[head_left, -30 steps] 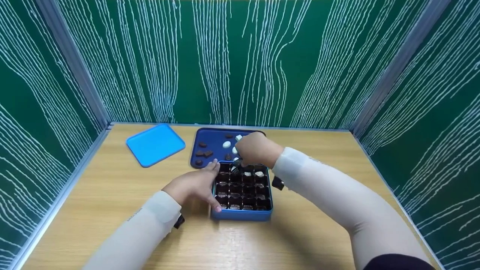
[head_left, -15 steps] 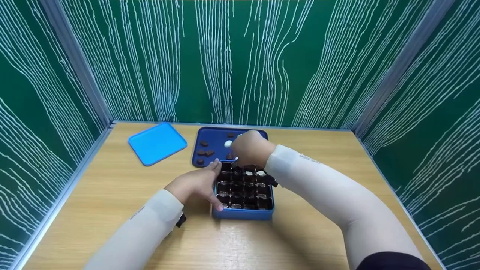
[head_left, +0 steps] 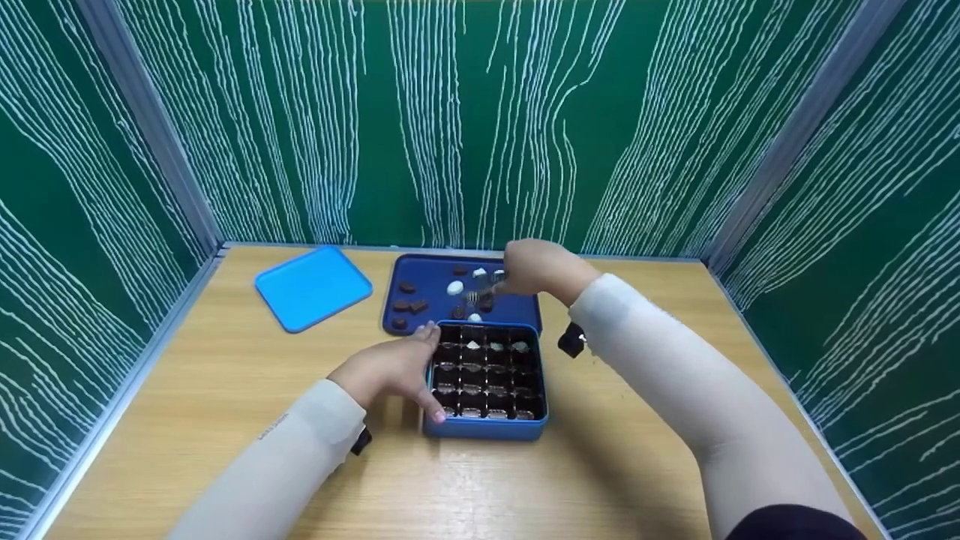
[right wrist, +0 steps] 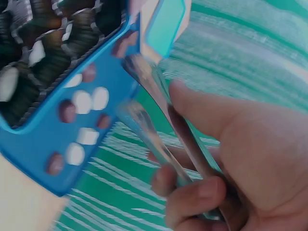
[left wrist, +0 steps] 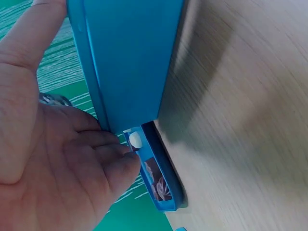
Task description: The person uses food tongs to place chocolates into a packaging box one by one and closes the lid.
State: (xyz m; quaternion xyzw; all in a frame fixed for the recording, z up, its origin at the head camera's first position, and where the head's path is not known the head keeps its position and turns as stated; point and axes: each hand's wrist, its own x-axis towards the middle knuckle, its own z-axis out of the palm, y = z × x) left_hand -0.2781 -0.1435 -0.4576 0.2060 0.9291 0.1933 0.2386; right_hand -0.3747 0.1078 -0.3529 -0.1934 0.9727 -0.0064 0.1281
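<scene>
My left hand (head_left: 394,370) spans the left side of a blue box (head_left: 486,429), its thumb at the near corner and its fingers at the far one. Inside sits a dark brown divided insert (head_left: 472,378) with three pale chocolates (head_left: 496,346) in a row near the back. My right hand (head_left: 534,266) grips metal tongs (right wrist: 185,130) over the dark blue tray (head_left: 431,271) behind the box. The tongs' tips are apart, nothing visible between them in the right wrist view. On that tray lie several brown chocolates (head_left: 418,306) and white chocolates (head_left: 454,287).
A bright blue lid-like tray (head_left: 313,289) lies on the wooden table (head_left: 285,390) at the back left. Green panels (head_left: 510,127) with white streaks stand behind and on both sides. The box overlaps the dark blue tray's near edge in the head view.
My right hand dipped to the back of the box, then moved up and right over the tray with the tongs. A third pale chocolate now shows in the insert. My left hand stayed put.
</scene>
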